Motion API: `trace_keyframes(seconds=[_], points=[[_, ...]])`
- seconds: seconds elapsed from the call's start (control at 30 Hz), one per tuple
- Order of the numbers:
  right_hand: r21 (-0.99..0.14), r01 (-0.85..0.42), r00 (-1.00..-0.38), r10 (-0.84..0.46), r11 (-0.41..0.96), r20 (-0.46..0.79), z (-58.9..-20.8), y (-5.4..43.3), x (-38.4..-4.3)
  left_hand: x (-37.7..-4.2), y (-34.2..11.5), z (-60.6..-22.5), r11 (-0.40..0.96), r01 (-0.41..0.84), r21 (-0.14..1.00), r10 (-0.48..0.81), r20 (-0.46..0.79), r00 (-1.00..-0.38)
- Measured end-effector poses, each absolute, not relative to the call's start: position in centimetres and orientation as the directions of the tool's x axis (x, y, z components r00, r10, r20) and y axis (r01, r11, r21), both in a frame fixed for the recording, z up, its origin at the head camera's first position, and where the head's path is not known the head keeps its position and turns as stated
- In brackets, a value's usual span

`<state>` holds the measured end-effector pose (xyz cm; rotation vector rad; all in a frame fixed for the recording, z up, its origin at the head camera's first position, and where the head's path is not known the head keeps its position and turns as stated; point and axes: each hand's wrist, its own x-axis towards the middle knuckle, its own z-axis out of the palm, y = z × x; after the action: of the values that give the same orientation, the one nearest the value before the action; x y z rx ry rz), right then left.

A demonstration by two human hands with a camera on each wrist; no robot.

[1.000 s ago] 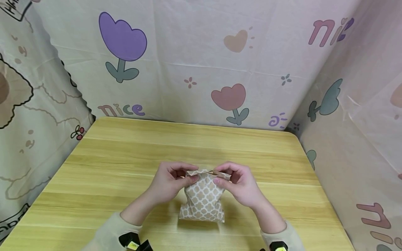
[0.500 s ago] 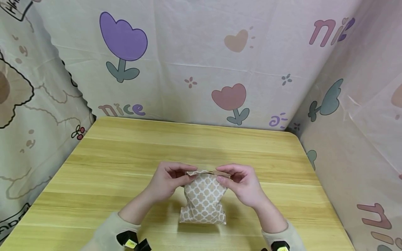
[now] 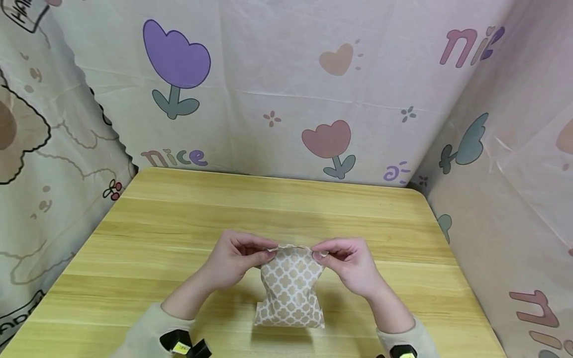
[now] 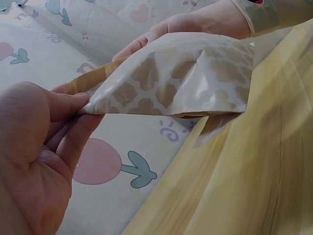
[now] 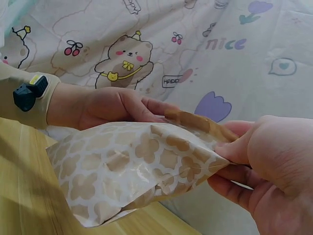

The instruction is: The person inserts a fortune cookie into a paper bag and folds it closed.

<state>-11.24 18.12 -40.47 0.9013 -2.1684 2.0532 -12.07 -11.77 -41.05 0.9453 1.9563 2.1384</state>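
Observation:
A small tan paper bag (image 3: 292, 288) with a white quatrefoil pattern is held upright over the front middle of the table. My left hand (image 3: 233, 258) pinches the left corner of its top edge between thumb and fingers. On the other side, my right hand (image 3: 351, 263) pinches the right top corner the same way. In the left wrist view the bag (image 4: 190, 78) bulges, and a plain brown inner strip shows at its mouth. The right wrist view shows the bag's (image 5: 132, 166) flat lower end above the wood. Whatever may be inside is hidden.
The light wooden table (image 3: 179, 214) has a rounded far right corner. A printed cloth (image 3: 259, 59) with tulips and hearts hangs behind it and along both sides. A dark device (image 3: 176, 342) is strapped on each sleeve.
My hands have spread slightly apart, drawing the bag's top edge straighter. The brown inner flap is less visible from the head, and the bag's lower end sits a little nearer to me.

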Motion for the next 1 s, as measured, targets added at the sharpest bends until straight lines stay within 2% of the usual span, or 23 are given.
trace_keyframes(seconds=[0.33,0.63,0.83,0.93,1.0], points=[[-0.889,-0.457,-0.811,-0.408,-0.003,0.419,-40.7,18.4,-11.0,-12.1,-11.9,-41.3,-0.128,0.392,0.911,0.454,0.406,-0.793],[-0.828,-0.561,-0.732,-0.461,-0.012,0.502,-41.2,18.6,-11.2,-12.0,-12.0,-41.4,-0.132,0.404,0.905,0.461,0.417,-0.784],[-0.829,-0.555,-0.701,-0.499,-0.065,0.509,-40.9,18.6,-11.3,-11.9,-11.5,-41.1,-0.100,0.368,0.924,0.426,0.374,-0.824],[-0.843,-0.530,-0.717,-0.482,-0.093,0.504,-40.7,18.3,-11.3,-11.8,-11.1,-40.9,-0.064,0.336,0.940,0.403,0.333,-0.853],[-0.858,-0.508,-0.753,-0.446,-0.072,0.483,-40.7,18.0,-11.3,-11.8,-10.9,-40.9,-0.060,0.327,0.943,0.393,0.324,-0.861]])
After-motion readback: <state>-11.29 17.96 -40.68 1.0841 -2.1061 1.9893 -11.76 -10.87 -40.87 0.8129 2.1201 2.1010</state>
